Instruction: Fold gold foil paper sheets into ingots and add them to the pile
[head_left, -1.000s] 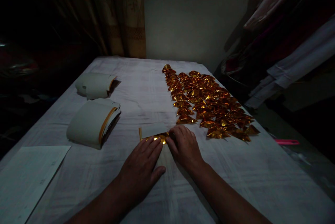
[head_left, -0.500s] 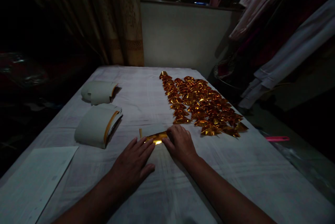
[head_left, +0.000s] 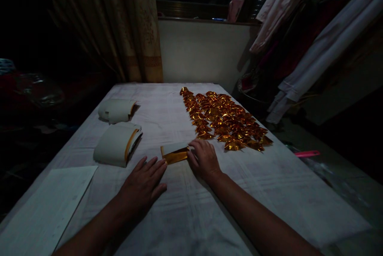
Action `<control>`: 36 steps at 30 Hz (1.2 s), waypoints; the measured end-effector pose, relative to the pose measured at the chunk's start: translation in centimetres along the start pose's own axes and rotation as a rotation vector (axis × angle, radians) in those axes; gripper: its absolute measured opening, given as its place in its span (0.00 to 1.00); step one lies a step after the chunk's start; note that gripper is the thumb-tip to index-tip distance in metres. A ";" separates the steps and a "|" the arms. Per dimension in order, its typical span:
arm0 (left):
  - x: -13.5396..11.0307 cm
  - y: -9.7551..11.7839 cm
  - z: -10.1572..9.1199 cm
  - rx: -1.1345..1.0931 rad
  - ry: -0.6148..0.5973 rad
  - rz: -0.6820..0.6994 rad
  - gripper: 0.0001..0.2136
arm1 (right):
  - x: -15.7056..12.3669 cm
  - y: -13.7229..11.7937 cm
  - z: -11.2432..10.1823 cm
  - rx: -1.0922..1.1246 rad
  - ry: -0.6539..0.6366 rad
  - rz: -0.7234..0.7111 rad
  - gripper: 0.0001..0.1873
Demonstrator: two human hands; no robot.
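A sheet of gold foil paper [head_left: 176, 157] lies partly folded on the pale cloth. Its grey-white back shows along the far side and a gold flap along the near side. My right hand [head_left: 206, 161] grips the paper's right end between thumb and curled fingers. Flat and with fingers spread, my left hand [head_left: 144, 182] rests on the cloth; its fingertips reach the paper's near left corner. Beyond my right hand lies a large cluster of folded gold foil pieces [head_left: 221, 116], set out in rough rows.
Two curved stacks of grey-backed paper [head_left: 115, 144] stand at the left. A white sheet [head_left: 56, 204] lies at the near left. Clothes [head_left: 317, 52] hang at the right, and a pink handle [head_left: 307, 154] shows beyond the table edge. A curtain [head_left: 131, 28] hangs behind.
The gold paper has opened from a flat strip, so its grey-white back now shows. My left hand has slid left and slightly towards me. The camera view has tilted up a little.
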State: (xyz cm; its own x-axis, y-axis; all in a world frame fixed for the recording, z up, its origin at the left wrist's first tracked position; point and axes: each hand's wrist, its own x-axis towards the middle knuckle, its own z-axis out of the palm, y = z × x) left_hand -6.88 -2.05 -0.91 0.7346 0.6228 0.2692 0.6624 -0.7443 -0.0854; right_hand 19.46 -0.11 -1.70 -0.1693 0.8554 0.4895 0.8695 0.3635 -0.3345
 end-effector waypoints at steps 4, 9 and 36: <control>-0.1 0.2 0.7 -0.003 0.021 -0.022 0.24 | -0.8 -2.9 0.4 0.043 -0.146 -0.291 0.22; -0.8 -0.2 1.3 -0.024 0.023 -0.059 0.22 | -1.6 -5.4 0.0 0.044 -0.468 -0.235 0.31; 2.5 1.5 1.7 -0.133 0.160 -0.167 0.12 | -5.0 0.5 0.1 0.005 -0.278 -0.252 0.53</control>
State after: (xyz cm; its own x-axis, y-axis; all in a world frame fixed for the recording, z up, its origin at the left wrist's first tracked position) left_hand -3.82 -1.19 -2.02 0.5766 0.7017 0.4184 0.7399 -0.6658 0.0969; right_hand 20.72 -4.13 -4.43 -0.4974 0.8063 0.3200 0.7826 0.5763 -0.2355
